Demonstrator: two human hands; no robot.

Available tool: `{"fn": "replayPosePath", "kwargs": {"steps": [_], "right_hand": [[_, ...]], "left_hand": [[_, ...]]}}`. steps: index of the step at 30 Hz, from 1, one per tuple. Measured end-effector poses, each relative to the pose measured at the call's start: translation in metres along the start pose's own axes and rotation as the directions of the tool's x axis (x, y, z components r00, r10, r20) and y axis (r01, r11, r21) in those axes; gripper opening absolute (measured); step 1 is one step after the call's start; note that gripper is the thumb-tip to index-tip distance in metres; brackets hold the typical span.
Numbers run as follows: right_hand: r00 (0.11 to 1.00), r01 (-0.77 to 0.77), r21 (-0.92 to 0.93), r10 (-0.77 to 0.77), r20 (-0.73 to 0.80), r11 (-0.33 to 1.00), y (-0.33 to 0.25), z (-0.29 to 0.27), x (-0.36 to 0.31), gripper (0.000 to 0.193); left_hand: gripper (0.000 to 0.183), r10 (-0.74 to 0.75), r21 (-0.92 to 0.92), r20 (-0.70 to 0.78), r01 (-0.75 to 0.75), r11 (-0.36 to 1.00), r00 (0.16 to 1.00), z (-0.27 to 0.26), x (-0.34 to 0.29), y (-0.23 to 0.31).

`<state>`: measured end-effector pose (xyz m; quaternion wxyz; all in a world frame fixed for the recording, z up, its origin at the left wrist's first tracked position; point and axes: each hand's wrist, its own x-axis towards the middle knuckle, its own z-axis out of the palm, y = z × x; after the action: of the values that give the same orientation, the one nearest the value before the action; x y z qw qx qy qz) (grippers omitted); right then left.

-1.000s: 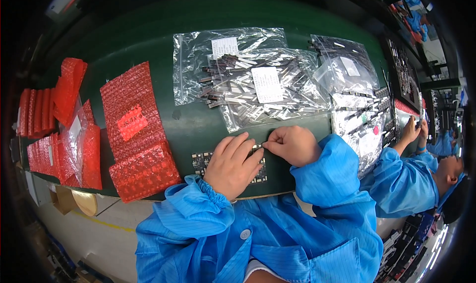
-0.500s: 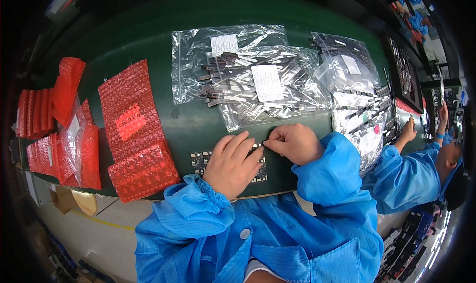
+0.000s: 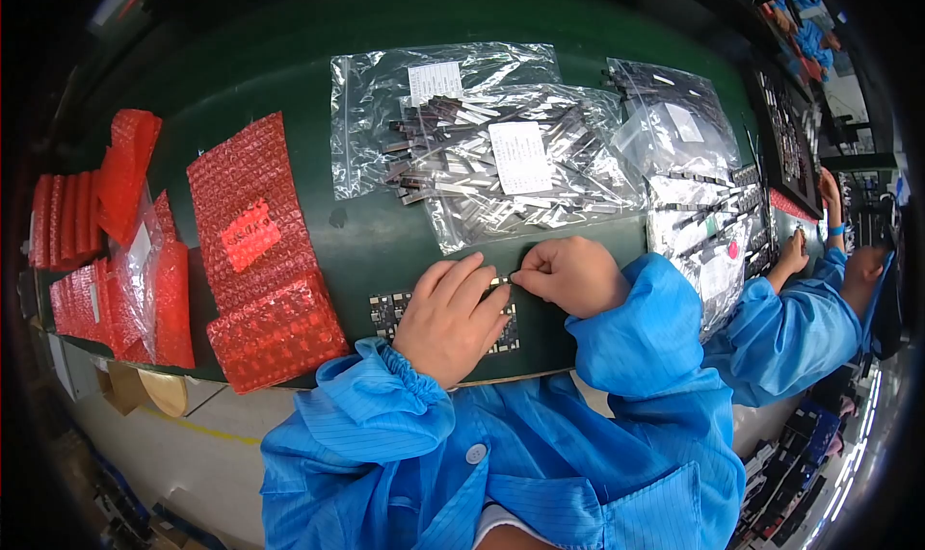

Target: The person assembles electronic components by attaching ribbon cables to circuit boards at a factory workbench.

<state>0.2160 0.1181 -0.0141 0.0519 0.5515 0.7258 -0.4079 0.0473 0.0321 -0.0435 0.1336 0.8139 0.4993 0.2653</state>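
A dark circuit board [image 3: 388, 311] with small pale components lies near the table's front edge. Over its middle rests my left hand [image 3: 448, 327], fingers stretched out and slightly apart, covering much of the board. My right hand [image 3: 578, 278] is closed in a pinch, thumb against forefinger, at the board's upper right corner. Whatever is between those fingertips is hidden or too small to make out. Just beyond both hands lies a clear plastic bag [image 3: 588, 196] full of thin dark and silvery strips.
Red bubble-wrap packets [image 3: 252, 179] lie to the left, with more red bubble wrap [image 3: 173, 304] farther left. On the right are a bag of dark strips [image 3: 665, 92] and a bag with dark strip-like pieces [image 3: 679, 242]. A co-worker's sleeve [image 3: 785, 348] reaches in beyond them.
My hands stay almost still on and beside the board. At the far right, the co-worker's raised hand and arm have shifted left, and the sleeve has moved slightly.
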Motion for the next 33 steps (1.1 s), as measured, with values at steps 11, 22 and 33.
{"fn": "replayPosePath", "kwargs": {"steps": [11,22,33], "right_hand": [[0.999,-0.024,-0.010,0.025,0.033,1.000,-0.003,-0.001,0.002,0.018],[0.997,-0.016,-0.038,0.019,0.071,0.999,-0.007,-0.006,0.004,0.019],[0.996,0.050,-0.096,-0.043,0.079,0.994,-0.004,-0.008,0.007,0.023]], "left_hand": [[0.031,0.008,0.011,-0.010,-0.007,1.000,1.000,0.000,0.001,0.001],[0.031,0.008,0.016,0.009,-0.009,1.000,1.000,0.000,0.003,0.001],[0.032,-0.026,0.001,0.036,0.026,1.000,0.999,0.003,0.003,0.000]]}}
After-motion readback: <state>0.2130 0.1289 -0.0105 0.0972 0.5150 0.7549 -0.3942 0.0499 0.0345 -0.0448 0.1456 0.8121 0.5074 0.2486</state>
